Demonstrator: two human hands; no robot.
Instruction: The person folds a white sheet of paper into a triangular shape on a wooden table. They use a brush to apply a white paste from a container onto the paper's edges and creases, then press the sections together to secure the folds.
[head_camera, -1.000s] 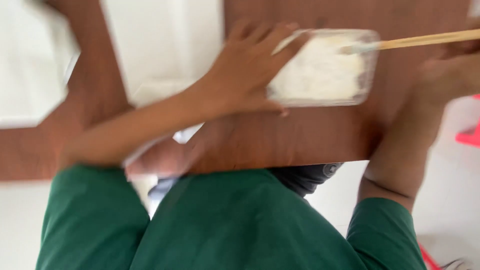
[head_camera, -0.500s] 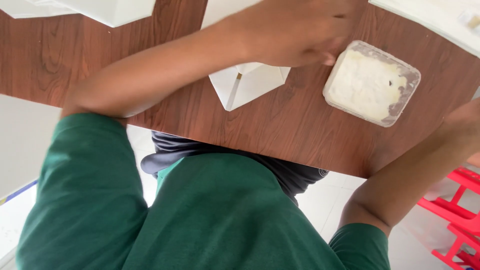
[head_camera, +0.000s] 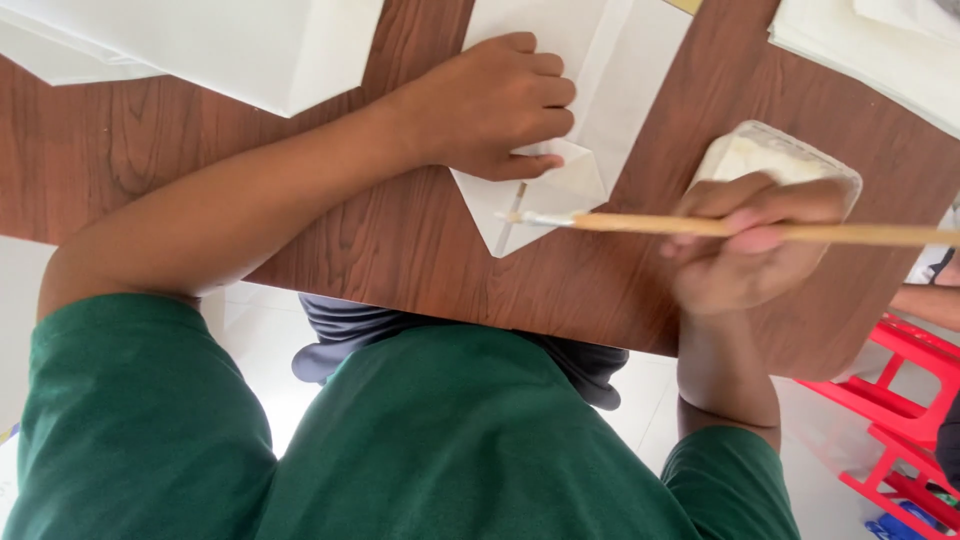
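The folded white paper (head_camera: 560, 130) is best pinned flat by the curled left hand (head_camera: 490, 105) while the brush (head_camera: 720, 228), pinched in the right hand (head_camera: 745, 245), is drawn lightly along the flap edge.

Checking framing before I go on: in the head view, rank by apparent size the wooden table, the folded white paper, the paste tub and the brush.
1. Wooden table
2. Folded white paper
3. Paste tub, half hidden by the right hand, so unsure
4. Brush: long but thin

Folded paper (head_camera: 560, 150) on table (head_camera: 330, 240), container (head_camera: 790, 160) to its right.
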